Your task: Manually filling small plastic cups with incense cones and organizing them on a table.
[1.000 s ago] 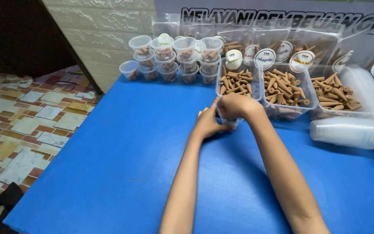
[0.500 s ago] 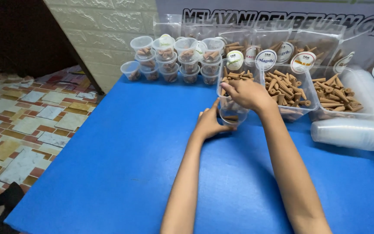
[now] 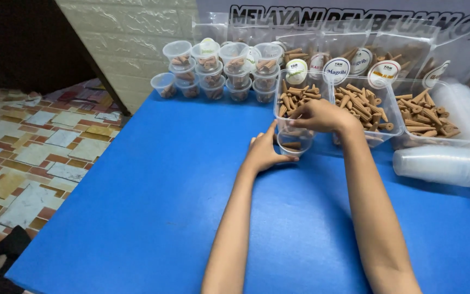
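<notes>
- My left hand (image 3: 265, 152) cups the small clear cup (image 3: 294, 142) on the blue bench (image 3: 153, 207).
- My right hand (image 3: 319, 115) pinches brown sticks (image 3: 295, 100) above it, at the tub (image 3: 279, 98).
- The cup looks light, thin, crushable; I'd hold its wall gently.

Left hand (image 3: 264, 154) cupped low; right hand (image 3: 319, 115) above, fingers curled.

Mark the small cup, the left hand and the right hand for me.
small cup (image 3: 295, 144), head view, on its clear front wall.
left hand (image 3: 265, 152), head view, on the back of the hand beside the cup.
right hand (image 3: 322, 115), head view, on the knuckles above the cup.
</notes>
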